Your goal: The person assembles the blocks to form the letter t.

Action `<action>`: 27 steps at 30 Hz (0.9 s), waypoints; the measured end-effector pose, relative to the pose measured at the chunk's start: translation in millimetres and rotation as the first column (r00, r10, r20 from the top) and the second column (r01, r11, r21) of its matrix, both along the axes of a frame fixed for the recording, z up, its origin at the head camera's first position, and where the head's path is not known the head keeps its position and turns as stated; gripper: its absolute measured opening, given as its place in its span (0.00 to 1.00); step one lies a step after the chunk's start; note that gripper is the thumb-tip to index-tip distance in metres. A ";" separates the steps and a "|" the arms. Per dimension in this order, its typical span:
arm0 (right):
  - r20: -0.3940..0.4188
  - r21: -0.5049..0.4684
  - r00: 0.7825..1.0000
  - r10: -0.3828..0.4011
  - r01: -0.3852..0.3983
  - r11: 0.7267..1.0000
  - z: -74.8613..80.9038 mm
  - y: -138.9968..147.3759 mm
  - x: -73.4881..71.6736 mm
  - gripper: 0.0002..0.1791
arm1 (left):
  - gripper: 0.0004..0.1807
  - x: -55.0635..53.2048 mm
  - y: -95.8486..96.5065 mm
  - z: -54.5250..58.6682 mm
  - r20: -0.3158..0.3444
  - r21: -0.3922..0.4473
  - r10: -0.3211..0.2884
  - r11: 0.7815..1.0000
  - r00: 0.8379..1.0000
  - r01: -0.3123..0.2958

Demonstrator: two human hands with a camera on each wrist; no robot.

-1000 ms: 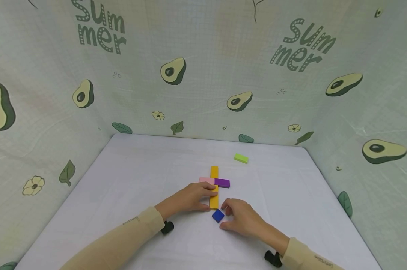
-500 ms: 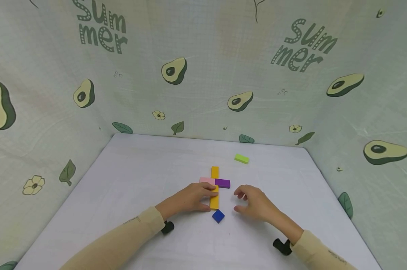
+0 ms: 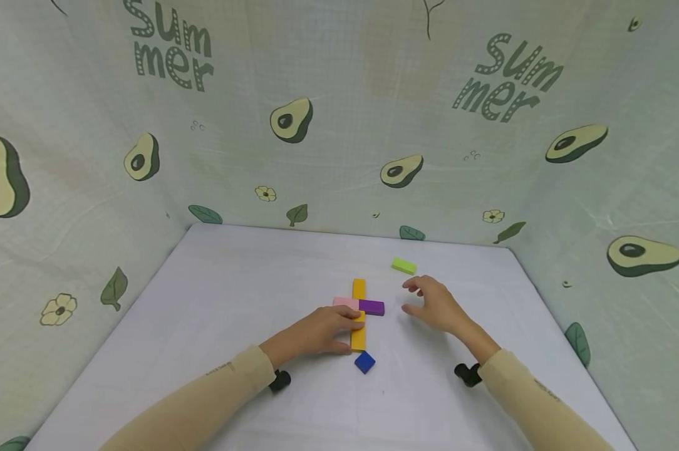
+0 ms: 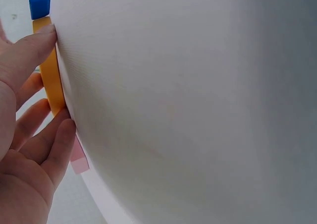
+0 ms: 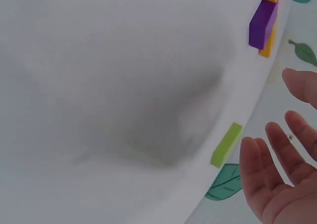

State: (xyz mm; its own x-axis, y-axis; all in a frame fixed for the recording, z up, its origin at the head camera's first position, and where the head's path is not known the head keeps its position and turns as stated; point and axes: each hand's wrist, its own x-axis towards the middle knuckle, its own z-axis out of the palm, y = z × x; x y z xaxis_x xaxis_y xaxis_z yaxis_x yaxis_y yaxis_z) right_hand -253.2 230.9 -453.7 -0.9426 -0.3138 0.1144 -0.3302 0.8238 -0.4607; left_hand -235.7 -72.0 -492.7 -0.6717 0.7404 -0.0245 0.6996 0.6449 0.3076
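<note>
My left hand (image 3: 322, 330) holds the near yellow block (image 3: 358, 341), thumb by its near end and fingers over its far part. In the left wrist view the thumb and fingers bracket that yellow block (image 4: 51, 80), beside a pink block (image 4: 79, 157). With the pink block (image 3: 344, 302), a purple block (image 3: 372, 307) and another yellow block (image 3: 359, 288), it makes a flat cross. A blue block (image 3: 364, 362) lies turned cornerwise at the cross's near end. My right hand (image 3: 438, 307) is over the table, fingers loosely bent and holding nothing, nearest the lime green block (image 3: 404, 266).
White cloth covers the table (image 3: 249, 269). Hanging fabric (image 3: 339, 125) printed with avocados encloses its back and sides. Each wrist carries a black camera, seen near the left cuff (image 3: 257, 363) and the right cuff (image 3: 494, 363).
My right hand has left the blue block's side and moved away and to the right, close to the lime green block. My left hand stays at the yellow block.
</note>
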 end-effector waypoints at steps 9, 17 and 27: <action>0.001 -0.002 0.998 -0.067 0.067 0.998 -5.9 3.8 -37.8 0.27 | 0.34 1.2 -0.7 2.1 0.010 0.011 0.002 1.000 1.000 -0.002; -0.001 -0.015 0.996 -0.089 0.088 0.996 -10.3 4.9 -59.2 0.27 | 0.35 1.6 -0.6 2.4 0.007 0.008 0.006 1.000 1.000 -0.006; 0.025 0.006 0.987 -0.160 0.160 0.987 -22.2 8.9 -82.2 0.29 | 0.34 0.9 -0.7 1.9 0.003 0.006 -0.004 1.000 1.000 0.004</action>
State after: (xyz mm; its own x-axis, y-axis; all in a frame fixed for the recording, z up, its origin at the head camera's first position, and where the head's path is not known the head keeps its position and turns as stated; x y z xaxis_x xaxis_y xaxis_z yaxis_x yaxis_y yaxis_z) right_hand -335.4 239.8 -475.9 -0.9832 -0.1595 0.0891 -0.1826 0.8667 -0.4643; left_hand -234.8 -72.7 -490.8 -0.6684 0.7435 -0.0218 0.7016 0.6399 0.3134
